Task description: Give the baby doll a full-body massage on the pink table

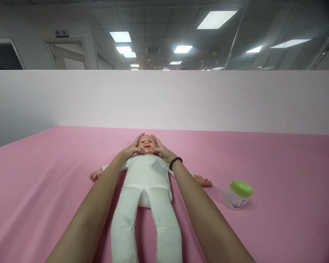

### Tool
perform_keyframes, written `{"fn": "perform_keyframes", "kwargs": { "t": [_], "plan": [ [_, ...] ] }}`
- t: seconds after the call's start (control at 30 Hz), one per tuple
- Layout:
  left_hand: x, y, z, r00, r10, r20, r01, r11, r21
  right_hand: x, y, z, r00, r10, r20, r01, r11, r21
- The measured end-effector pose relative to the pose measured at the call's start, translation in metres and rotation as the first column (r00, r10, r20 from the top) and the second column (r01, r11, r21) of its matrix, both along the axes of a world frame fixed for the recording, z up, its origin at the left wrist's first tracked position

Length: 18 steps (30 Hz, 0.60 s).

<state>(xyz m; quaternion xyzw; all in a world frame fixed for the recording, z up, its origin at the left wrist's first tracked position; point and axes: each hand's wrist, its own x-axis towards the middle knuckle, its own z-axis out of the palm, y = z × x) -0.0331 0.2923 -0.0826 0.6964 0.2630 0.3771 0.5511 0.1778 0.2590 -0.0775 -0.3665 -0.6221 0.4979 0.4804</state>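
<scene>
A baby doll (148, 173) with a white cloth body lies on its back, its head at the far end and its legs toward me. My left hand (133, 147) cups one side of the doll's head, thumb on the lower cheek by the mouth. On the other side, my right hand (161, 149) mirrors it, fingers along the temple and thumb near the chin. Both hands are curved around the head, whose back is hidden. A dark coiled band (175, 162) circles my right wrist. The doll's plastic hands stick out past my forearms.
A pink sheet (285, 182) covers the surface under the doll. To the right stands a small translucent jar (233, 199) with a green lid (241, 188). A white partition (164, 100) rises behind the far edge, with a door (68, 56) and glass panels beyond.
</scene>
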Motion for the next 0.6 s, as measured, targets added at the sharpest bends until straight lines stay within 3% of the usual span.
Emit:
{"fn": "perform_keyframes", "kwargs": {
  "t": [0.2, 0.6],
  "plan": [
    [0.0032, -0.0039, 0.0035, 0.995, 0.071, -0.066, -0.064, 0.994, 0.092, 0.0006, -0.0052, 0.0033, 0.995, -0.029, 0.095, 0.028, 1.0, 0.01],
    [0.0021, -0.0093, 0.0081, 0.993, 0.068, -0.1, -0.062, 0.996, 0.056, 0.0015, -0.0059, 0.0046, 0.993, -0.016, 0.113, 0.012, 0.999, 0.031]
  ]
}}
